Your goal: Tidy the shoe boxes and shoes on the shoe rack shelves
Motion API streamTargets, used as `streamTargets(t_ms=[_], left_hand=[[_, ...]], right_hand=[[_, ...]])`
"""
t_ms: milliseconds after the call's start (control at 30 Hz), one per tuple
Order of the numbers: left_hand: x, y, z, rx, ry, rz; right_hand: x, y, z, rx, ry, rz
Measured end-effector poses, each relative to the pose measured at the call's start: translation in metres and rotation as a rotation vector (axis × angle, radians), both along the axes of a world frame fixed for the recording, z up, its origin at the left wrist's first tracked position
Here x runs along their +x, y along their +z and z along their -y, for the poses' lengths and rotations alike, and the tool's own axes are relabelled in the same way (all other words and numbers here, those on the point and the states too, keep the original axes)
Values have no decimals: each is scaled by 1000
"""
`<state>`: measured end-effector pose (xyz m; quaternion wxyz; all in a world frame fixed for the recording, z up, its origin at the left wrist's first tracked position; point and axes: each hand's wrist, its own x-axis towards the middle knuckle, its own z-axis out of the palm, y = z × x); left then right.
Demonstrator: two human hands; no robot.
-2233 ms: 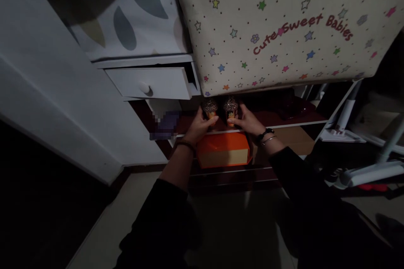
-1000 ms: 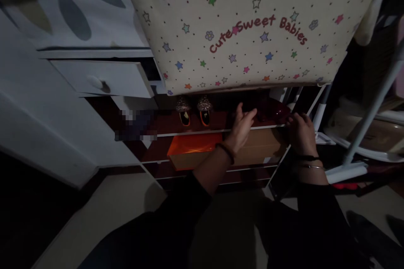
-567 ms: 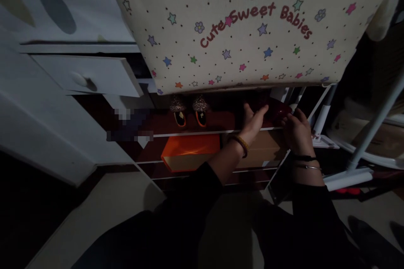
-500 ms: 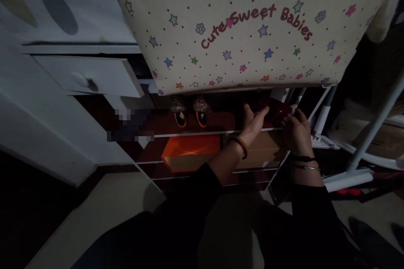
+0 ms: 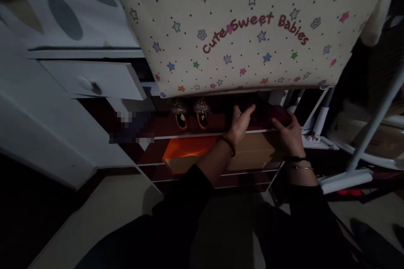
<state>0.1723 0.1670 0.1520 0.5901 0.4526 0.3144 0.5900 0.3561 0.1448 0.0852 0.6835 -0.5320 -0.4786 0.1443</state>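
Observation:
A dark red item (image 5: 275,112), probably footwear, lies on the upper rack shelf; the gloom hides its exact shape. My left hand (image 5: 242,125) is at its left side, thumb raised and apart from the fingers, whose tips are lost in shadow. At the right end, my right hand (image 5: 289,133) grips it, with the thumb in front and fingers curled behind. Left of my hands stands a pair of shoes with glittery toes and orange-edged insoles, the left shoe (image 5: 181,119) and the right shoe (image 5: 202,118).
Over the shelf hangs a cream star-print cloth (image 5: 246,50). Below are an orange box (image 5: 186,147) and a brown cardboard box (image 5: 255,149). A white drawer (image 5: 94,77) juts out at left. A pale long-handled tool (image 5: 372,130) leans at right, beside a power strip (image 5: 320,141).
Both hands have shifted slightly left and a little lower. The dark red item looks less glossy and sits a bit further left between them.

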Motion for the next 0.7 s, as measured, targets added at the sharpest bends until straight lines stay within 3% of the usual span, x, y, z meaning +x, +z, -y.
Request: streamTargets(t_ms=[133, 200, 433, 567, 700], left_hand=[[-4, 9, 3, -49, 5, 57], [-7, 10, 1, -53, 28, 64], [-37, -8, 0, -11, 79, 18], [-61, -13, 5, 69, 52, -17], [-72, -4, 0, 21, -84, -78]], right_hand=[[-5, 5, 5, -133, 42, -65], [-8, 9, 8, -129, 84, -110], [2, 15, 10, 7, 59, -182], [3, 18, 13, 103, 34, -17], [-16, 24, 16, 245, -5, 155]])
